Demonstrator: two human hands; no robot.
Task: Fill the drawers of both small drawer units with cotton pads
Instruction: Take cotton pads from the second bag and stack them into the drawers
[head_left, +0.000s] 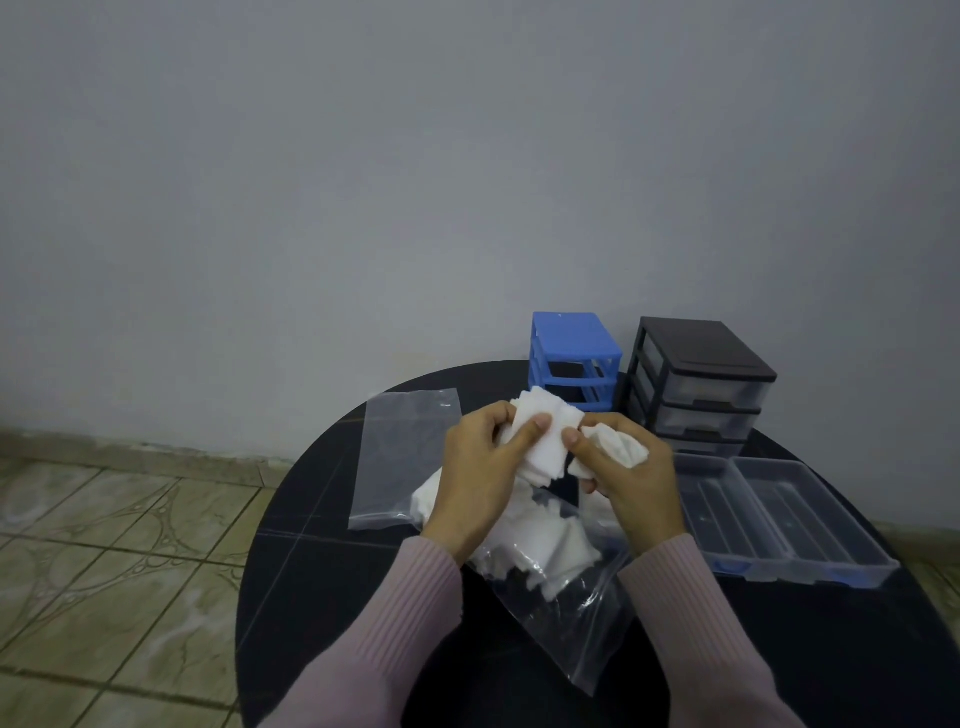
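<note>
Grey wall takes up most of the view, way beyond the hands, with greenish patterned floor tiles off to the left of them. Under the hands is a round black table; its near edge is cut off by the bottom of the frame.

Past the right hand and a bit to the right sits a black drawer unit with see-through drawers; can't tell what's in them. Left of it, straight beyond the hands, is a smaller blue drawer unit with its slots looking empty and dark. Just right of the right hand are two clear drawers lying side by side on the table, long axis running away from the person and slightly left.

Below the hands there's a clear plastic bag with a heap of white cotton pads inside, partly hidden by the wrists. Another flat clear bag lies left of the left hand, long side pointing away.

Left hand grips a stack of cotton pads, thumb on top, stack tilted toward the blue unit. Right hand is curled round a crumpled wad of pads. Pink ribbed sleeves cover both arms.
</note>
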